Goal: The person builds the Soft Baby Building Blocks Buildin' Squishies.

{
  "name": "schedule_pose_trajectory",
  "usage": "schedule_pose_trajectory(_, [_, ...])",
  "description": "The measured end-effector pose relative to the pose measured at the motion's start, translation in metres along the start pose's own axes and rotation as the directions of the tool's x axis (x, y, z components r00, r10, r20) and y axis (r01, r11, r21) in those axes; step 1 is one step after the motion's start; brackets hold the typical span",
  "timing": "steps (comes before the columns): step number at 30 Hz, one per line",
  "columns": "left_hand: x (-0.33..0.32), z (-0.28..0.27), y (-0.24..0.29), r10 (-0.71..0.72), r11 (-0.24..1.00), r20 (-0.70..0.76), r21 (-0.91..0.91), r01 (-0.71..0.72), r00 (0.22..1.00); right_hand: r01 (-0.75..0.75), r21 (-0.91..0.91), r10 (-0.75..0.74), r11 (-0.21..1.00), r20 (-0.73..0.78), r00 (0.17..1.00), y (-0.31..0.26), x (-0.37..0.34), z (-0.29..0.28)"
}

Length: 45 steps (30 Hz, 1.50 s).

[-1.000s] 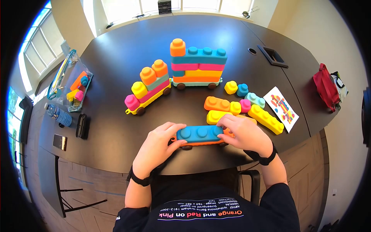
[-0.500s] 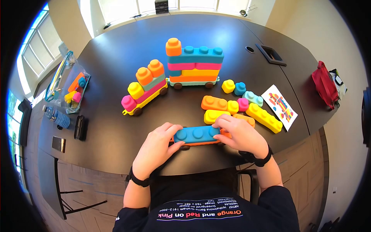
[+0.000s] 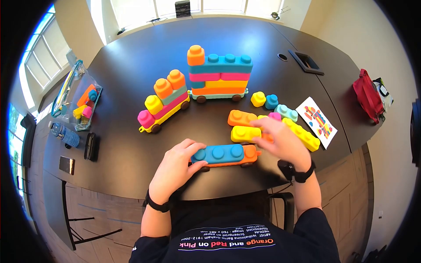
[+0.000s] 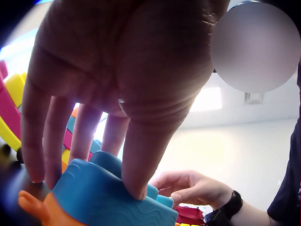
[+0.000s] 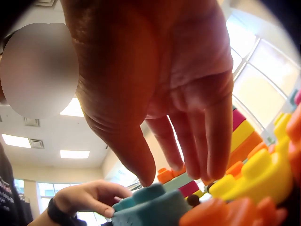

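Observation:
My left hand [image 3: 175, 162] grips the left end of a long blue building block [image 3: 218, 152], thumb on the near side and fingers on the far side. The block sits on an orange wheeled base [image 3: 250, 154], whose right end with one stud shows bare. In the left wrist view the thumb presses the side of the blue block [image 4: 94, 197]. My right hand [image 3: 287, 142] hovers with fingers extended and nothing between them, its fingertips overlapping a yellow block [image 3: 242, 133]. In the right wrist view the right hand [image 5: 174, 94] is above the blue block [image 5: 150, 212].
Two built wagons, one stepped [image 3: 169, 105] and one tall [image 3: 221, 81], stand farther back. Beside the loose blocks lies a picture card [image 3: 316, 122]. A clear bag [image 3: 79, 103], water bottle [image 3: 64, 133] and black case [image 3: 90, 147] are left; a red bag [image 3: 367, 96] is right.
My right hand has let go of the blue block's right end and moved right and away from me, toward the loose blocks. The left hand keeps its grip.

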State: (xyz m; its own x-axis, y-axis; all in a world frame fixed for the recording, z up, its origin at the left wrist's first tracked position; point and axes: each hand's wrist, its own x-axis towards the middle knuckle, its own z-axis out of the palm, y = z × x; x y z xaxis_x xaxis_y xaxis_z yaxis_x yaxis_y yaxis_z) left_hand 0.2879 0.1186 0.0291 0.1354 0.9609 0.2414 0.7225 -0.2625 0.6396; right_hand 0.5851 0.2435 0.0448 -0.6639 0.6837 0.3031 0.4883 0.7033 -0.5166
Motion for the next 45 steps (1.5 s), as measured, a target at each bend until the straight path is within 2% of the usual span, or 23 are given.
schedule_pose_trajectory(1, [0.0,0.0,-0.001,0.007,1.0,0.001,0.003,-0.007,1.0,-0.018,-0.014,0.017,1.0,-0.057,0.998,0.007,0.005,-0.007])
schedule_pose_trajectory(3, [-0.001,-0.002,-0.001,0.0,1.0,0.003,0.003,0.0,1.0,-0.069,-0.263,0.059,0.962,-0.046,0.997,0.026,0.012,-0.02])
schedule_pose_trajectory(4, [-0.001,-0.002,-0.001,-0.005,1.0,0.006,0.003,0.005,1.0,-0.072,-0.264,0.062,0.962,-0.046,0.997,0.038,0.015,-0.022])
schedule_pose_trajectory(6, [-0.001,-0.003,0.0,-0.027,1.0,0.015,-0.003,0.027,1.0,-0.041,-0.461,0.052,0.887,0.012,0.999,0.061,0.022,-0.021])
schedule_pose_trajectory(7, [-0.001,-0.004,0.0,-0.051,0.999,0.023,-0.007,0.051,0.998,-0.041,-0.462,0.052,0.886,0.012,0.999,0.065,0.025,-0.02])
schedule_pose_trajectory(9, [-0.002,-0.003,-0.001,-0.051,0.999,0.021,-0.006,0.051,0.998,-0.049,-0.463,0.136,0.885,0.156,0.978,0.07,0.029,-0.019])
schedule_pose_trajectory(10, [-0.002,-0.002,-0.001,-0.052,0.999,0.019,-0.004,0.052,0.998,-0.047,-0.463,0.135,0.885,0.157,0.978,0.07,0.03,-0.018])
schedule_pose_trajectory(13, [-0.003,-0.002,-0.001,-0.068,0.998,0.019,-0.003,0.068,0.998,-0.042,-0.442,0.137,0.896,0.186,0.973,0.07,0.03,-0.016])
schedule_pose_trajectory(16, [-0.003,-0.001,-0.002,-0.03,0.999,0.001,0.015,0.03,1.0,-0.058,-0.415,0.115,0.908,0.114,0.987,0.059,0.026,-0.02])
schedule_pose_trajectory(18, [-0.003,-0.001,-0.002,-0.029,0.999,-0.003,0.02,0.029,1.0,-0.086,-0.292,0.083,0.952,-0.021,0.996,0.04,0.019,-0.028])
schedule_pose_trajectory(19, [-0.003,-0.001,-0.001,-0.029,0.999,-0.005,0.025,0.029,1.0,-0.085,-0.293,0.083,0.952,-0.019,0.996,0.029,0.015,-0.031])
schedule_pose_trajectory(21, [-0.003,-0.002,0.001,-0.046,0.999,0.008,0.023,0.046,0.999,-0.101,-0.062,0.101,0.993,0.0,0.995,0.007,0.007,-0.036])
schedule_pose_trajectory(22, [-0.003,-0.003,0.001,-0.061,0.998,0.02,0.023,0.06,0.998,-0.013,-0.02,0.014,1.0,0.027,1.0,0.005,0.003,-0.036])
schedule_pose_trajectory(23, [-0.002,-0.002,0.001,-0.06,0.998,0.022,0.022,0.06,0.998,-0.015,-0.02,0.015,1.0,0.027,1.0,0.001,-0.001,-0.035])
schedule_pose_trajectory(25, [-0.003,-0.002,0.001,-0.058,0.998,0.018,0.027,0.057,0.998,0.036,0.075,-0.048,0.997,0.165,0.985,-0.007,-0.006,-0.031])
schedule_pose_trajectory(26, [-0.003,-0.001,0.001,-0.058,0.998,0.019,0.026,0.058,0.998,0.044,0.103,-0.063,0.994,0.186,0.981,-0.005,-0.007,-0.026])
schedule_pose_trajectory(29, [-0.003,0.0,0.0,-0.028,0.999,0.003,0.037,0.028,1.0,0.006,0.095,-0.026,0.995,0.208,0.978,0.001,-0.01,-0.005])
schedule_pose_trajectory(31, [-0.003,-0.001,0.001,-0.007,0.998,-0.008,0.065,0.007,1.0,0.035,0.091,-0.054,0.995,0.222,0.974,0.003,-0.01,0.002])
schedule_pose_trajectory(34, [-0.003,-0.001,-0.001,-0.007,0.997,-0.005,0.076,0.007,1.0,0.029,0.129,-0.053,0.991,0.186,0.981,0.004,-0.012,0.004])
schedule_pose_trajectory(36, [-0.003,0.0,0.001,-0.014,0.997,-0.003,0.073,0.014,1.0,-0.009,0.122,-0.023,0.993,0.255,0.967,0.005,-0.012,0.002])
schedule_pose_trajectory(45, [-0.003,-0.001,0.004,-0.029,0.996,0.008,0.082,0.028,1.0,-0.038,0.121,0.006,0.992,0.254,0.967,0.008,-0.016,0.007])
